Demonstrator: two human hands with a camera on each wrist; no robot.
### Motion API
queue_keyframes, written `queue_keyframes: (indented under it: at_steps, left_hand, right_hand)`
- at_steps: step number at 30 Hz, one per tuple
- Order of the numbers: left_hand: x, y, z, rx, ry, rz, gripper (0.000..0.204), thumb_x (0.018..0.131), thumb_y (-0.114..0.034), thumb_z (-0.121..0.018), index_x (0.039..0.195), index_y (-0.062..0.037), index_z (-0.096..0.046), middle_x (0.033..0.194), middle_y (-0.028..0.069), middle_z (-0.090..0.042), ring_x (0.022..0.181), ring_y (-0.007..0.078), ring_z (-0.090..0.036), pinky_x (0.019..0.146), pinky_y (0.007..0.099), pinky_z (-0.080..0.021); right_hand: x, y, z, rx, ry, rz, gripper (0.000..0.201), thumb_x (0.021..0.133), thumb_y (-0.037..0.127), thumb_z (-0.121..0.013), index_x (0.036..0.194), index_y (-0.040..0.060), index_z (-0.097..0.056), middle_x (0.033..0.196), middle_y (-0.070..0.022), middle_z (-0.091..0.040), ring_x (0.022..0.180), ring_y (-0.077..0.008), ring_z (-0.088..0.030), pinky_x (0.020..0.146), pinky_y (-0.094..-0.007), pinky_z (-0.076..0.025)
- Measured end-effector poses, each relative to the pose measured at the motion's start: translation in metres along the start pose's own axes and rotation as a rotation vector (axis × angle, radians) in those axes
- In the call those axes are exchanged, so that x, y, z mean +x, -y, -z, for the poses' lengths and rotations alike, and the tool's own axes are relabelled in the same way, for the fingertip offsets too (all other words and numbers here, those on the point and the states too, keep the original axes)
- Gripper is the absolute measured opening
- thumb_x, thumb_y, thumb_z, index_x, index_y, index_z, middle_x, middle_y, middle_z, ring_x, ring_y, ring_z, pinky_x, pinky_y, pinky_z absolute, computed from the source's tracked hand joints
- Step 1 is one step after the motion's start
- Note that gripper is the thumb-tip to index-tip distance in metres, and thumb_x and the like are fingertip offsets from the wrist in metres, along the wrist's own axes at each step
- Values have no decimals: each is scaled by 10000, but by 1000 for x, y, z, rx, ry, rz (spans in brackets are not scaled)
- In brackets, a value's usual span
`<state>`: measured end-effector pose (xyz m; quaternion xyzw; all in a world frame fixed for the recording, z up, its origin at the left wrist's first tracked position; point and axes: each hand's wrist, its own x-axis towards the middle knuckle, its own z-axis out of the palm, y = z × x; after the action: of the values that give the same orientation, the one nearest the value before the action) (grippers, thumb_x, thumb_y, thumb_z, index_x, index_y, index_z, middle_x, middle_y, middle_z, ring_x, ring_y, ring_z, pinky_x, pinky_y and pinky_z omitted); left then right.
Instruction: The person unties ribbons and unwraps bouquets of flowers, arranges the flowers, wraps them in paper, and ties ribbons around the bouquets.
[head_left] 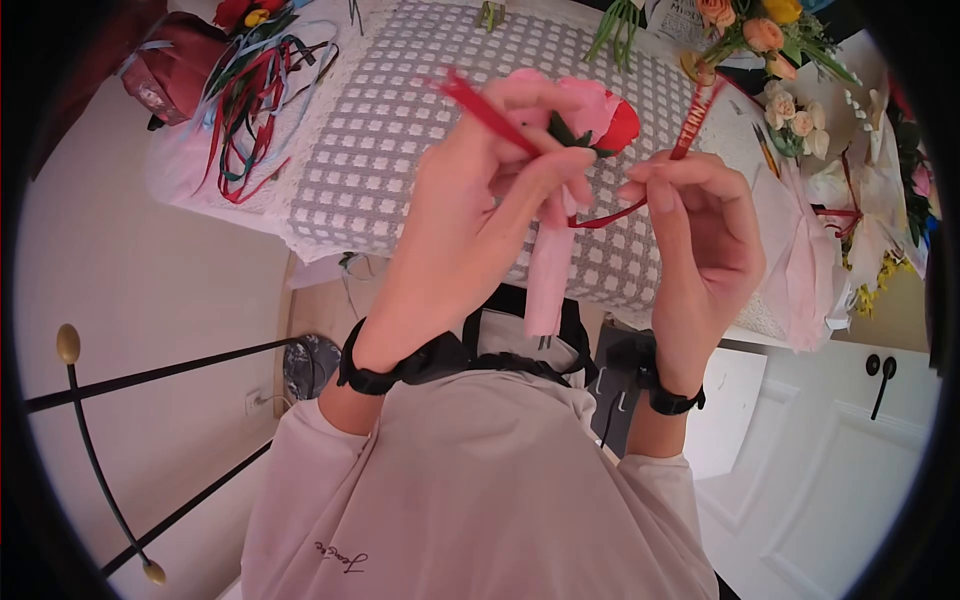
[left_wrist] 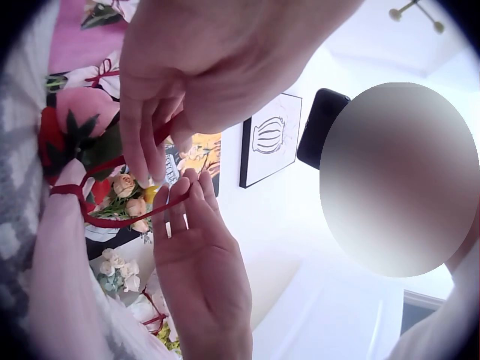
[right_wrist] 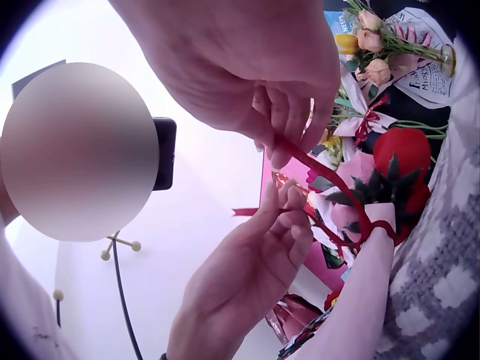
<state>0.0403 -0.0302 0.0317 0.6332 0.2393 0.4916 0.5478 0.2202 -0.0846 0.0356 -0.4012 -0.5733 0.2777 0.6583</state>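
- Left hand pinches one run of the red ribbon between thumb and fingers, with a loose end sticking out beyond them
- Right hand pinches the other run between thumb and fingertips, its remaining fingers bent; a printed length rises above them
- Both grips are narrow, and the fingertips of the two hands are apart
- Flowers, red and pink with dark green leaves, sit just beyond the left fingers
- Pink wrap runs below the left fingers towards the lap, stem tips showing at its lower end; whether any left finger also steadies it, I cannot tell
- Ribbon circles the neck of the wrap, just under the leaves; whether a knot is already made there, I cannot tell
- Step in hand, as I judge it: tying the ribbon round that neck, with the bow unfinished
- Next move calls for both pinches to stay firm, the ribbon lying flat, and an even pull so the band sits snug without creasing the wrap or sliding down
- Checked cloth lies beneath and beyond the fingers; loose ribbons lie well off to the left hand's outer side
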Motion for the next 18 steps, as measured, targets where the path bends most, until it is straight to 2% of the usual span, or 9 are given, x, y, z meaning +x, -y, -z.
queue_keyframes:
  at_steps: [3, 7, 10, 12, 15, 18]
  left_hand:
    - [6, -1, -5, -29, -13, -20, 293, 1065, -13, -542, 1342, 35, -459, 1002, 163, -751, 817, 159, -699, 767, 282, -563]
    - [7, -6, -6, -24, -23, -86, 247, 1065, -13, -537, 1300, 34, -475, 969, 160, -747, 825, 171, -713, 794, 293, -576]
    - [7, -18, -1, -32, -13, 5, 229, 1064, -39, -557, 1274, 25, -496, 939, 142, -749, 772, 151, -703, 725, 269, -564]
    - [13, -25, 2, 88, 56, 100, 214, 1056, -63, -580, 1246, 15, -520, 892, 101, -744, 707, 118, -677, 639, 239, -536]
    - [23, -30, 4, 235, 116, 115, 222, 1032, -55, -609, 1231, 12, -536, 837, 63, -726, 657, 90, -648, 571, 216, -497]
    - [25, -33, 1, 265, 136, 58, 265, 1017, -25, -611, 1262, 8, -516, 848, 68, -712, 697, 109, -661, 645, 236, -530]
  right_hand:
    - [4, 0, -6, -8, -8, 30, 175, 974, -89, -644, 1143, -46, -622, 1060, -128, -714, 970, -167, -706, 887, -295, -530]
    - [4, -2, -8, -9, -79, 69, 243, 965, -87, -673, 1192, -46, -598, 1056, -128, -735, 953, -165, -715, 906, -285, -523]
    - [5, 7, -13, -16, -113, -11, 218, 957, -82, -694, 1158, -45, -617, 1039, -123, -739, 965, -155, -711, 915, -278, -516]
    - [3, 4, -7, -38, -113, 4, 195, 962, -63, -701, 1141, -47, -627, 1031, -116, -741, 979, -152, -708, 921, -278, -514]
    - [7, 9, -6, -40, -104, 14, 153, 973, -22, -711, 1110, -48, -649, 1018, -99, -741, 989, -141, -695, 919, -277, -510]
    - [9, 9, -1, -45, -98, 5, 133, 985, 16, -714, 1094, -43, -665, 1011, -84, -737, 978, -128, -673, 898, -274, -504]
